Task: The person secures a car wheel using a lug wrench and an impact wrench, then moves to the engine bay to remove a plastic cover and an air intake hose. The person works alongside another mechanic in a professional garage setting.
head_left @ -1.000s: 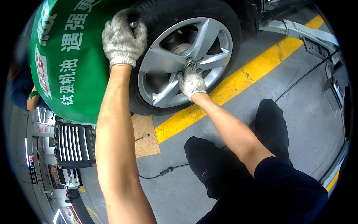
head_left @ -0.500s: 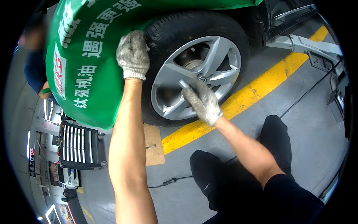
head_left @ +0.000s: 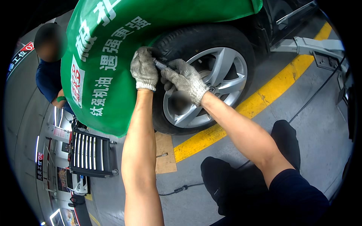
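Both my hands wear grey-white knit gloves and meet in front of the upper left of a car wheel. My left hand (head_left: 144, 69) is closed in a fist beside the black tyre (head_left: 177, 39); what it grips is mostly hidden, with a dark part showing at its fingers. My right hand (head_left: 185, 80) is closed around a short silver metal cylinder (head_left: 160, 65), which looks like a socket. The cylinder's far end points at the left hand and seems to touch what is there. Behind the right hand is the silver five-spoke rim (head_left: 222, 62).
A green printed cover (head_left: 102, 83) drapes the fender. Below lie a cardboard sheet (head_left: 166, 150) with a small metal tool on it, and a black cable (head_left: 179, 189). A yellow floor line (head_left: 264, 96), lift arm (head_left: 301, 45), tool cart (head_left: 90, 152) and another person (head_left: 51, 75) surround.
My right hand has moved up and left from the wheel's centre, bringing the silver cylinder to my left hand. The view has shifted, so the wheel appears lower and farther right.
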Demonstrator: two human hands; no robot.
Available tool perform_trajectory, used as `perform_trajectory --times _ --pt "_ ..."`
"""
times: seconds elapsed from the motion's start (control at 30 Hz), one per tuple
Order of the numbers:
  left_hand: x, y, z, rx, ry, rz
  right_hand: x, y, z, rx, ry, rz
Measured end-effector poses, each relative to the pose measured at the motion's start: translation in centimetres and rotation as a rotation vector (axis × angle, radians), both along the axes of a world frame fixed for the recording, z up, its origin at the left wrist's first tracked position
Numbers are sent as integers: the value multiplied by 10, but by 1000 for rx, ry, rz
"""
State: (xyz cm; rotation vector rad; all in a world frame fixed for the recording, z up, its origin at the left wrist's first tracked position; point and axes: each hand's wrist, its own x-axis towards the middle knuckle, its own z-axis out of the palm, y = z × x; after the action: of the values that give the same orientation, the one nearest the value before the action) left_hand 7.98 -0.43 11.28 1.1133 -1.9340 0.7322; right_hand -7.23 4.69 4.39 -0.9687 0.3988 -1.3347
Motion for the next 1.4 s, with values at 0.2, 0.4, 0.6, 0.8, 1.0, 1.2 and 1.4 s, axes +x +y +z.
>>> perform_trajectory --times 0.2,0.4,0.6,0.8,1.0,1.2,1.4 --pt "0 -4 2 133 129 -36 16 1 4 56 -175 -29" --pt "-9 -7 9 105 -32 -168 -11 -10 -19 24 -420 111" --pt "-3 -4 7 108 -33 -32 -79 5 -168 193 -171 23" --pt "5 -21 3 -120 -306 34 -37 32 -288 555 60 -143" --pt "6 -25 3 -68 -356 63 20 21 -281 677 -59 -222" --pt "13 -20 0 -63 -348 105 39 14 -262 674 204 -343" --pt "19 -26 2 -158 -424 67 44 10 -274 346 774 -634"
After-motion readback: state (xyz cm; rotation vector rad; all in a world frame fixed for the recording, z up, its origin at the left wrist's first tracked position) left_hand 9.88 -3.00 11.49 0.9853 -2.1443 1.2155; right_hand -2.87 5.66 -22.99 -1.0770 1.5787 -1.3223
